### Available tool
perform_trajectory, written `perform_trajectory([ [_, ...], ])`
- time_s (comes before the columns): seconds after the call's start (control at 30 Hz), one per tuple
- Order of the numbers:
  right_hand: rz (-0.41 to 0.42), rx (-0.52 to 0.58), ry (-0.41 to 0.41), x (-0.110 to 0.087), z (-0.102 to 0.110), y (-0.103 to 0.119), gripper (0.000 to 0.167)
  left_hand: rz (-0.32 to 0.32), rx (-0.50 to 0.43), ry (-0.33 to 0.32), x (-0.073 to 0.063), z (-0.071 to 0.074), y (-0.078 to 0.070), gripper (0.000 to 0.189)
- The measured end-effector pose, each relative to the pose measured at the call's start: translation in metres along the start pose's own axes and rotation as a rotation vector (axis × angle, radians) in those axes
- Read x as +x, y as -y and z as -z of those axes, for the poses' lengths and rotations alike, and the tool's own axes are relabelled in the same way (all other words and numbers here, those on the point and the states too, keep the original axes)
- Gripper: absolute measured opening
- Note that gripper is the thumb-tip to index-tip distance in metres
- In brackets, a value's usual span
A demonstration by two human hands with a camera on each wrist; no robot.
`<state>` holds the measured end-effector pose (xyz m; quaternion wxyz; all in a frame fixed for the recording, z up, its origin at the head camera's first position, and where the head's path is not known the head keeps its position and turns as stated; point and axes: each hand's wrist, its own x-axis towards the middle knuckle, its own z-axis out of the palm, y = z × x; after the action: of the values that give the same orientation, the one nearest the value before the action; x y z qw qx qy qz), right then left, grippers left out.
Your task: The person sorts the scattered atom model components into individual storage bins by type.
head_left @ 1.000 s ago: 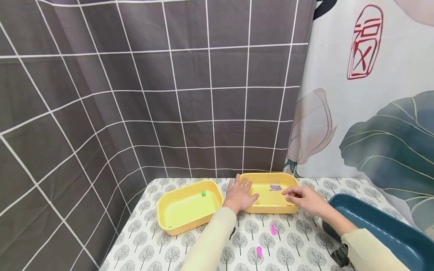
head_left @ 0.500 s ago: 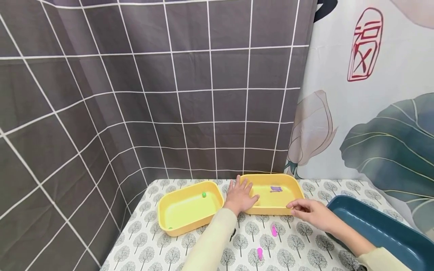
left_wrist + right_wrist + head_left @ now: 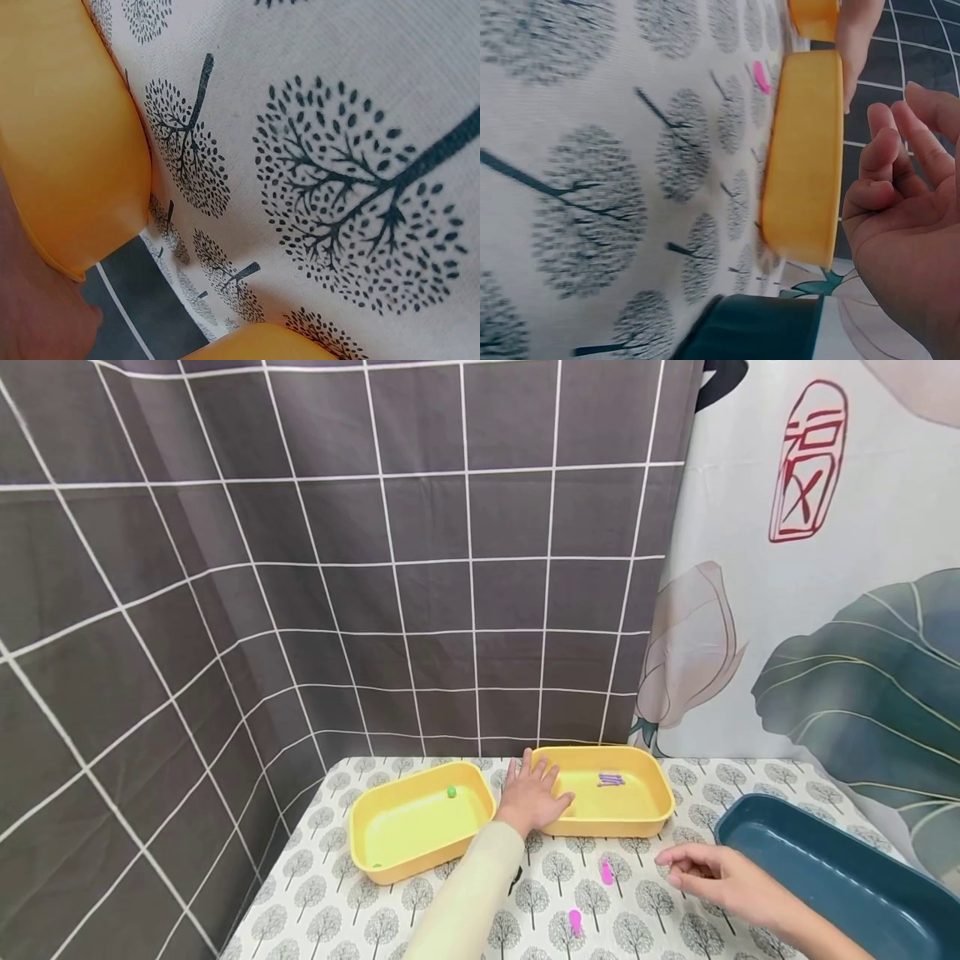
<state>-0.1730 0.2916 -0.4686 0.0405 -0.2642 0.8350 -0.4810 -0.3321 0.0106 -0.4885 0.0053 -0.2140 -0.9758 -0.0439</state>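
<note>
My left hand (image 3: 534, 797) rests with spread fingers over the left end of the right-hand yellow bin (image 3: 615, 827). Several thin purple sticks (image 3: 611, 780) lie together on that bin's floor. To the bin's front right, my right hand (image 3: 723, 878) hovers over the table beside the dark blue bin (image 3: 832, 868). Its fingers are loosely bent, and the right wrist view shows nothing between them. Two small pink pieces lie on the cloth: a farther pink piece (image 3: 606, 872) and a nearer pink piece (image 3: 575, 922).
Left of my left hand stands another yellow bin (image 3: 416, 827), set at an angle, with a small green ball (image 3: 452, 792) and a green bit (image 3: 377, 865) in it. A tree-print cloth (image 3: 322, 902) covers the table. Behind it hangs a dark grid curtain (image 3: 502, 660).
My right hand has drawn back from over the right-hand yellow bin, past its front edge, toward the blue bin. My left hand has stayed in place, and the purple sticks remain in the bin.
</note>
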Motion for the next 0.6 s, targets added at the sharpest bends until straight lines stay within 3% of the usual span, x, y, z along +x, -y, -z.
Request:
perform_trajectory([
  [0.2, -0.019, 0.169, 0.119, -0.015, -0.003, -0.008, 0.026, -0.007, -0.008, -0.009, 0.001, 0.001, 0.003, 0.068],
  [0.47, -0.166, 0.374, 0.25, -0.031, -0.015, -0.017, 0.029, -0.01, -0.013, -0.006, 0.001, 0.001, 0.004, 0.068],
  [0.6, -0.088, 0.525, 0.369, -0.038, -0.022, -0.029, 0.03, -0.007, -0.013, -0.004, 0.0, 0.0, 0.004, 0.068],
])
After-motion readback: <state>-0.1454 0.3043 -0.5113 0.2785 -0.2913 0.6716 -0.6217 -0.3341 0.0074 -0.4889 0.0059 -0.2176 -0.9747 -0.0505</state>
